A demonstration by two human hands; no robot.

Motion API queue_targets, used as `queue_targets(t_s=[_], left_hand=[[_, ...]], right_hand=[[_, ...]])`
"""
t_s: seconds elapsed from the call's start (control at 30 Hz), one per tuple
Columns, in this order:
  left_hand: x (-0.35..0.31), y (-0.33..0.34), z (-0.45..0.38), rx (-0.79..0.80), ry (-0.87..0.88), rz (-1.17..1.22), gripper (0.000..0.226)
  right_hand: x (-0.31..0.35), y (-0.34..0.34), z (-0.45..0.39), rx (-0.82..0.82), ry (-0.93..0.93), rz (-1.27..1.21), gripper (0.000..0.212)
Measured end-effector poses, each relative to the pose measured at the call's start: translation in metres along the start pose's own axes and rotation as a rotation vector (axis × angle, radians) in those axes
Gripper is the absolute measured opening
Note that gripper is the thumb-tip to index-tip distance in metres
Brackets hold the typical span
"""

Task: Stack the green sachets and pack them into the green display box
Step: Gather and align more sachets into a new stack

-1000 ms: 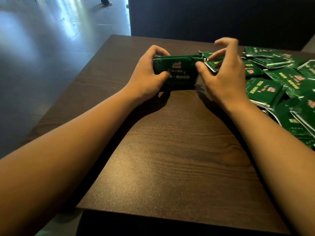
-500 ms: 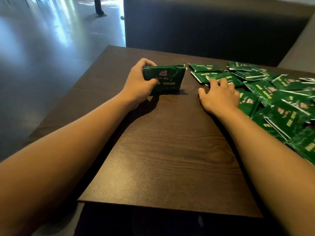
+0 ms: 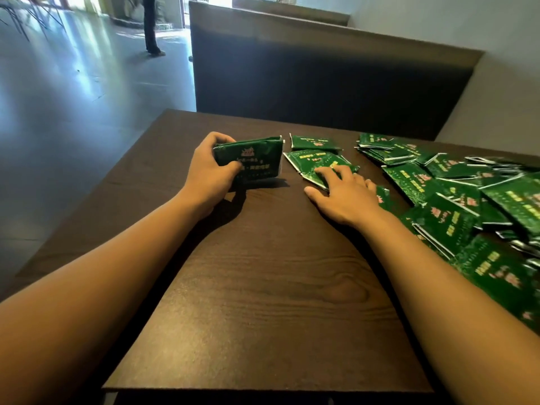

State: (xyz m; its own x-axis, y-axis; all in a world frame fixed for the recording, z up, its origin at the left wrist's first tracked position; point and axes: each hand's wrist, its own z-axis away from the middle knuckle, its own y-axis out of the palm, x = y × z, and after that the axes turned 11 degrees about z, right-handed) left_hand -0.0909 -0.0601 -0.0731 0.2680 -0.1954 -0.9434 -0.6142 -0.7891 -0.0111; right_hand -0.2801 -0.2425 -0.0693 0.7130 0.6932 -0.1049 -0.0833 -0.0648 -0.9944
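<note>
A gathered stack of green sachets (image 3: 253, 159) stands on edge on the dark wooden table (image 3: 263, 287), printed face toward the camera, and the left hand (image 3: 209, 173) grips it: the thumb lies across the lower front face while the fingers curl over the top edge and round the back. Just to the right of that hand's stack, apart from it by a narrow strip of bare wood, a loose sachet (image 3: 314, 166) lies flat, and the right hand (image 3: 344, 191) rests on it with fingers spread and fairly straight, fingertips pressing its near half, the thumb lying out to the side on the table. Just beyond those fingertips lies another single sachet (image 3: 314, 142), flat and apart from the rest. To the right of the right hand, a large heap of sachets (image 3: 455, 194) spreads overlapping along the table's right side, running down alongside the right forearm. Beyond both hands, past the table's far edge, stands a dark bench back (image 3: 321, 74), and on the shiny floor (image 3: 73, 97) far to the left a person's legs (image 3: 152, 27) are visible.
</note>
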Motion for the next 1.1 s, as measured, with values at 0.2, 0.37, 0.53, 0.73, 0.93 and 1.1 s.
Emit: queue_targets(t_s=[0.2,0.37,0.53,0.73,0.93,1.1], left_hand=[[-0.001,0.002,0.0,-0.041,0.009,0.001,0.027],[0.001,0.002,0.0,0.005,-0.079,0.057,0.028],[0.002,0.002,-0.002,0.065,-0.082,0.052,0.027],[0.004,0.003,-0.001,0.121,-0.087,0.04,0.029],[0.0,0.004,0.0,0.118,-0.073,0.026,0.025],[0.0,0.003,0.0,0.093,-0.086,0.043,0.024]], right_hand=[[0.024,-0.006,0.015,-0.21,-0.171,-0.119,0.049],[0.019,-0.011,0.015,-0.223,-0.147,-0.235,0.028],[0.01,-0.012,0.012,-0.23,0.069,-0.12,0.054],[0.009,-0.015,0.013,-0.221,-0.004,-0.214,0.076],[0.011,-0.021,0.021,-0.423,-0.1,-0.481,0.09],[0.007,-0.019,0.019,-0.557,-0.011,-0.72,0.081]])
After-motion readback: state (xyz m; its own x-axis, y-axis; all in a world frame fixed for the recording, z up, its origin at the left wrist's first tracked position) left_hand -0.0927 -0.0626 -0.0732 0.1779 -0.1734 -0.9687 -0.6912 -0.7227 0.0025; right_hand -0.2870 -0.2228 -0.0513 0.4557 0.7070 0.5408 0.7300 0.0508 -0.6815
